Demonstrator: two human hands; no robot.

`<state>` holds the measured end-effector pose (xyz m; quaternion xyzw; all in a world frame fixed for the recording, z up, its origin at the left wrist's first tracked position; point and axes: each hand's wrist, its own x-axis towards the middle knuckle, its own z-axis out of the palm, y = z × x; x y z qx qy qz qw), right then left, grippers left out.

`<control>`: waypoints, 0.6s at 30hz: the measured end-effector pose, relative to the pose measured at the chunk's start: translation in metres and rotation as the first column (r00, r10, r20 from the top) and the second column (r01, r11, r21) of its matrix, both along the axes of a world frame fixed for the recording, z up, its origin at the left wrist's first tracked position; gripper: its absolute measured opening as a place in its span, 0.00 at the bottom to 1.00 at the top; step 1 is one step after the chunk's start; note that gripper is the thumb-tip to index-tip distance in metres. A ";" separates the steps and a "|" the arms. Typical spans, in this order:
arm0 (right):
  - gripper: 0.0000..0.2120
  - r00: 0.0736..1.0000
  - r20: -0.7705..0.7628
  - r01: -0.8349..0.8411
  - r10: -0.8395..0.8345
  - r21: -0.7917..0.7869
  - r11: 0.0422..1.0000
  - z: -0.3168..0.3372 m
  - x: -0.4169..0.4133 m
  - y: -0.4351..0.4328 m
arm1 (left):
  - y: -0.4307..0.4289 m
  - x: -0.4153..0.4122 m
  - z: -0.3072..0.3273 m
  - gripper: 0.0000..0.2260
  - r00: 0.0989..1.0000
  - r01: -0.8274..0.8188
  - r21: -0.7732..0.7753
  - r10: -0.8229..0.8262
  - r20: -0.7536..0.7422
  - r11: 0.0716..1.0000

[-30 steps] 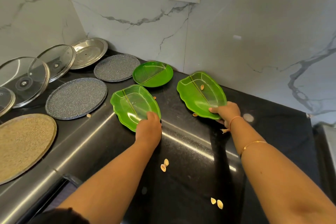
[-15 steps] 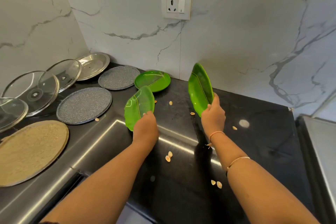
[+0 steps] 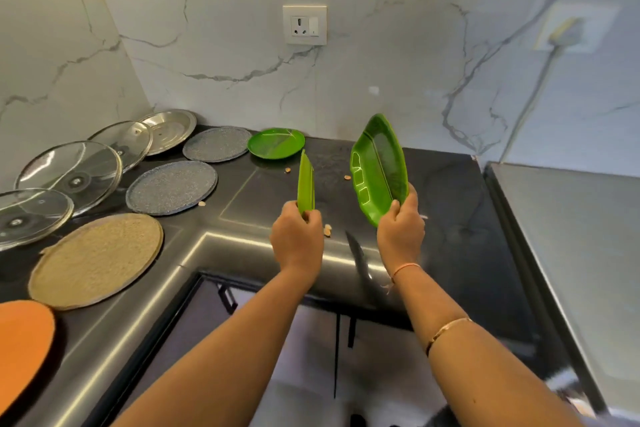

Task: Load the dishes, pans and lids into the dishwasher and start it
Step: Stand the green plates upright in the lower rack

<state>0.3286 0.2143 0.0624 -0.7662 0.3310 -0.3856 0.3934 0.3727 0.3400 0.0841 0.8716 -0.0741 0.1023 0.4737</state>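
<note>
Left hand pinches one leaf plate by its lower tip and right hand grips the other plate likewise, both upright above the counter, where such small holds on slick plastic could let either slip and fall.

left hand gripping edge-on green leaf plate, right hand gripping tilted leaf dish

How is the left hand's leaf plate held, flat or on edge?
On edge: the leaf plate shows as a thin sliver above the left hand.
</note>
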 end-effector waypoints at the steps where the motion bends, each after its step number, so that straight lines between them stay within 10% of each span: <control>1: 0.20 1.000 0.019 0.019 -0.019 -0.004 1.000 -0.001 -0.016 0.009 | 0.007 -0.015 0.002 0.05 1.000 0.006 -0.019 -0.006 0.000 1.000; 18: 0.15 0.954 -0.005 0.300 -0.300 -0.044 0.953 -0.044 -0.288 0.058 | 0.037 -0.229 -0.025 0.14 0.913 0.289 -0.200 -0.333 -0.237 0.936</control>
